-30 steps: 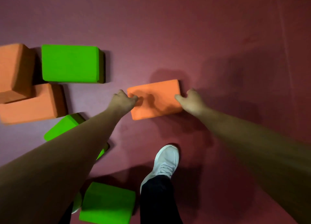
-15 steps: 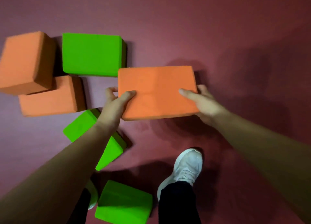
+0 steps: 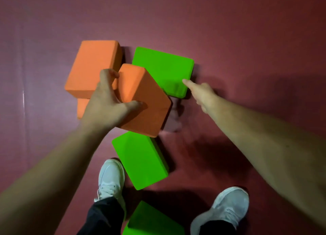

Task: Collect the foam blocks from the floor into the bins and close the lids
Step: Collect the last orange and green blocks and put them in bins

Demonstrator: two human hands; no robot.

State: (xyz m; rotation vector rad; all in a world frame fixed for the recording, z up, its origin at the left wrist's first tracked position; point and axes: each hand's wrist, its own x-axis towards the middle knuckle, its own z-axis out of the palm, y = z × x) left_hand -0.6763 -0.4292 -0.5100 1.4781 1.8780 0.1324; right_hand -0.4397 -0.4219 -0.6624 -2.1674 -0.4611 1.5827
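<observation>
My left hand grips an orange foam block, lifted and tilted above the floor, thumb on its top face. My right hand is open, one finger resting on the near corner of a green block that lies flat on the floor. Another orange block sits at the left on top of a third orange one, mostly hidden by my hand. A second green block lies below the held one. A third green block is between my feet. No bin is in view.
The floor is a dark red mat. My two white shoes stand at the bottom, the left one touching the nearer green block. Open mat stretches to the right and far side.
My right hand has let go of the orange block and moved onto the green block. The left hand alone now holds the orange block, turned and shifted left. The view swung left.
</observation>
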